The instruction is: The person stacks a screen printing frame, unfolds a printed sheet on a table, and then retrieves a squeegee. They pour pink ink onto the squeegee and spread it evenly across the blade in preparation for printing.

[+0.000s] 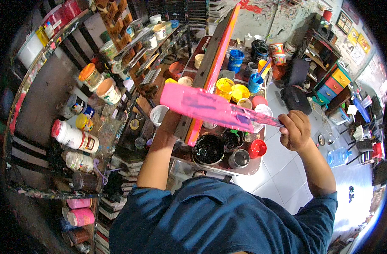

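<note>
A flat spatula point(202, 106) thickly coated in wet pink ink spans the middle of the view. My right hand point(296, 130) is closed around its narrow, ink-stained end. Behind the blade is a long squeegee point(216, 57) with a dark grey body and an edge smeared orange and pink. My left hand point(172, 120) grips the squeegee near its lower end, its fingers mostly hidden by the spatula. Both tools are above a table point(255, 168) crowded with ink pots. Nearest me are a tub of black ink point(208, 149) and a pot of red ink point(257, 148).
Yellow point(224, 88) and blue tubs point(235, 60) stand farther back on the table. A dark rack point(45, 194) with several paint containers curves along the left. At the right are a black chair point(296, 99), coloured drawers point(331, 86) and a clear water bottle point(338, 156).
</note>
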### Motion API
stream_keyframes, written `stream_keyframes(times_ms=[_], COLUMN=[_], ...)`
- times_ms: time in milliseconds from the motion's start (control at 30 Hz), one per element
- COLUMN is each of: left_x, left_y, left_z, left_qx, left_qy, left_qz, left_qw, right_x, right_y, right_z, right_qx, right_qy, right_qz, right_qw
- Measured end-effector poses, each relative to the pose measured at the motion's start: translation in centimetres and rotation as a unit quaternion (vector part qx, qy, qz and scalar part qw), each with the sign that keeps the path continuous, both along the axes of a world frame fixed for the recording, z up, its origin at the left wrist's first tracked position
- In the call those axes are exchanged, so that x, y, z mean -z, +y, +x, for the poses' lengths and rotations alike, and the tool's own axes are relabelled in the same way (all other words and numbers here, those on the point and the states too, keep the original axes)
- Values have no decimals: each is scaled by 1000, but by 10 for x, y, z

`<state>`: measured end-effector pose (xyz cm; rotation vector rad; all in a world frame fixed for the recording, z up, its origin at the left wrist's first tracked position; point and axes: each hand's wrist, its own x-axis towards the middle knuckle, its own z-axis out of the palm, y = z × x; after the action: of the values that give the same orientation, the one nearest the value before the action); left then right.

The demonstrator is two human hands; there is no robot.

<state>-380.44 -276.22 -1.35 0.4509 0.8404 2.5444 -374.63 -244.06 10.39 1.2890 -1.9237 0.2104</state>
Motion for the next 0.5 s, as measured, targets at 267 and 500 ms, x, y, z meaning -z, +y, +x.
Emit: stream_keyframes(times_ms=[267,500], left_x=[-12,-33], left_y=[-10,-8], left_z=[16,43], left_qx=[175,9], left_qy=[-66,-66], left_qz=[80,-75], left_qw=[979,995], right_x=[-22,-42], right_y=[9,23], right_z=[-10,-23], right_qx=[30,74], right_qy=[45,94], right_qz=[14,15], right_qw=[998,993])
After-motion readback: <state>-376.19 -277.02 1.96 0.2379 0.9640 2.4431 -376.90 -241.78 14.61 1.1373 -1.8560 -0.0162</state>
